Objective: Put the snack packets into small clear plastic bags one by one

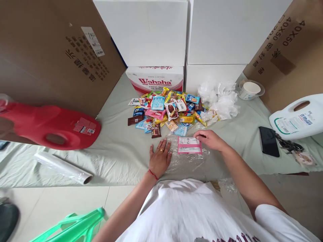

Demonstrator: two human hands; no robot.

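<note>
My left hand (159, 157) lies flat with fingers spread, pressing the left edge of a clear plastic bag (188, 160) spread on the pale sheet. My right hand (210, 139) rests with curled fingers on the right end of a pink snack packet (189, 145), which lies on or inside the clear bag; I cannot tell which. Just beyond the hands is a heap of several colourful wrapped snacks (168, 112).
Crumpled clear bags (221, 100) and a white paper cup (249, 90) lie at the back right. A red jug (51, 126) and a film roll (63, 167) lie left. A white jug (297, 120), black phone (268, 141) and keys are right. Cardboard and white boxes (155, 79) stand behind.
</note>
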